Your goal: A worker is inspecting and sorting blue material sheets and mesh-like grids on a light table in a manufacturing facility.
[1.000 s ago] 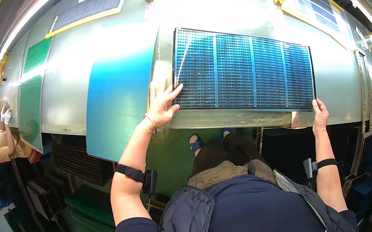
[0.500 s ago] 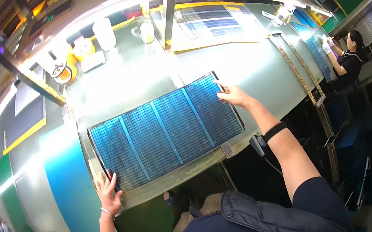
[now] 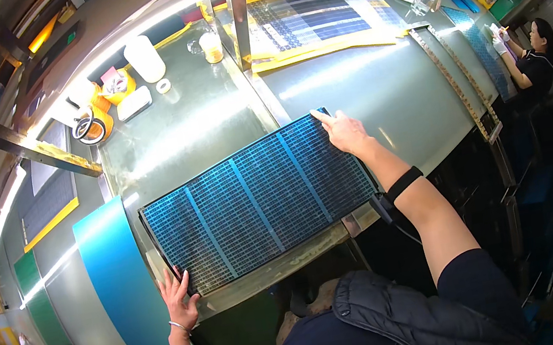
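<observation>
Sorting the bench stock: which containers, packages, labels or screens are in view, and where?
White plastic bottle: far bench edge, upright cylinder.
Small yellowish jar: right of the bottle, pale lid.
Yellow tape roll: left of the bottle, round.
No readable label or screen shows.

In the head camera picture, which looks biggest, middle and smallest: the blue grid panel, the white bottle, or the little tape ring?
1. Blue grid panel, by far the largest.
2. White bottle.
3. Little tape ring, smallest.
Bottle and ring sit farther away, but the order seems safe.
</observation>
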A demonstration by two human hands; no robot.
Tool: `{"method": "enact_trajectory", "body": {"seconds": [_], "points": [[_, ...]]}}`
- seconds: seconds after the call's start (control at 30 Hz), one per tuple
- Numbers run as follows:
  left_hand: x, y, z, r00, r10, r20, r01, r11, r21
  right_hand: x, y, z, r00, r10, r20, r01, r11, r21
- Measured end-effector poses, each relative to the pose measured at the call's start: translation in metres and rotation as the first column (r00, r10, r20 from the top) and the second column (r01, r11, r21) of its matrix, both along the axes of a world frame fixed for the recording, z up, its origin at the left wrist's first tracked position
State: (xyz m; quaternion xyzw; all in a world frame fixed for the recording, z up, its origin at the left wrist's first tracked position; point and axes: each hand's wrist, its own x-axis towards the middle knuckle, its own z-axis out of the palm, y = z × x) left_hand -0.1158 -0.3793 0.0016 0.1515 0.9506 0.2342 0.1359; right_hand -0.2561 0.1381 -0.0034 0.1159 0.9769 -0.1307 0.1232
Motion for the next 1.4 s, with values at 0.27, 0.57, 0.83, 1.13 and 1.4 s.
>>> {"method": "enact_trajectory", "body": {"seconds": [0.27,0.57,0.83,1.13,1.4], "points": [[0.002,-0.001,0.002,1.0,0.002,0.018,-0.002,1.0,-0.018,-0.004,-0.002,-0.002,0.999,-0.012,0.041,0.011,0.999,0.035],[-0.001,0.0,-0.002,1.0,0.011,0.022,-0.011,1.0,-0.017,-0.006,-0.001,0.001,0.999,-0.033,0.034,0.031,0.998,0.056],[0.026,-0.017,-0.019,0.962,-0.113,-0.247,0.044,0.962,-0.27,0.0,-0.021,-0.012,0.87,0.349,-0.347,-0.235,0.914,0.33],[0.03,0.05,-0.017,0.957,0.041,-0.286,-0.178,0.865,-0.469,0.014,-0.024,-0.052,0.888,0.133,-0.44,-0.057,0.982,0.18],[-0.115,0.052,-0.051,0.827,0.166,-0.537,-0.335,0.913,-0.234,0.013,-0.024,-0.047,0.882,0.15,-0.446,-0.069,0.979,0.193]]}}
